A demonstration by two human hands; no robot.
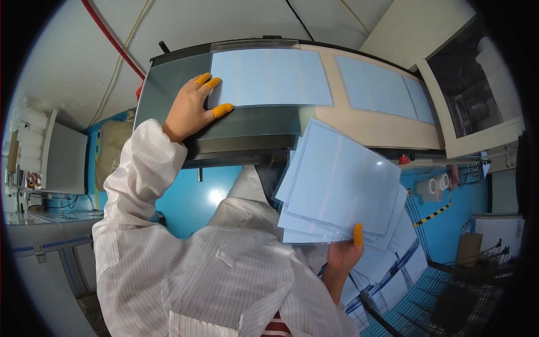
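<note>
My left hand (pixel 193 109), with yellow finger cots on its thumb and two fingers, lies with fingers apart at the left edge of a pale blue sheet (pixel 269 76). That sheet rests flat, partly on the dark plate and partly on the beige belt of a long machine (pixel 387 126). Low on the right, my right hand (pixel 343 255) grips the near edge of a fanned stack of pale blue sheets (pixel 342 180). Its thumb, in a yellow cot, presses on top, while its other fingers are hidden beneath. The stack's far corner reaches the machine's front edge.
More pale blue sheets (pixel 373 84) lie along the belt to the right, toward a cream cabinet (pixel 471 84) with a dark window. A red button (pixel 403 160) sits on the machine's front. A black wire rack (pixel 443 281) holding sheets stands at lower right. White rolls (pixel 429 188) are beyond it.
</note>
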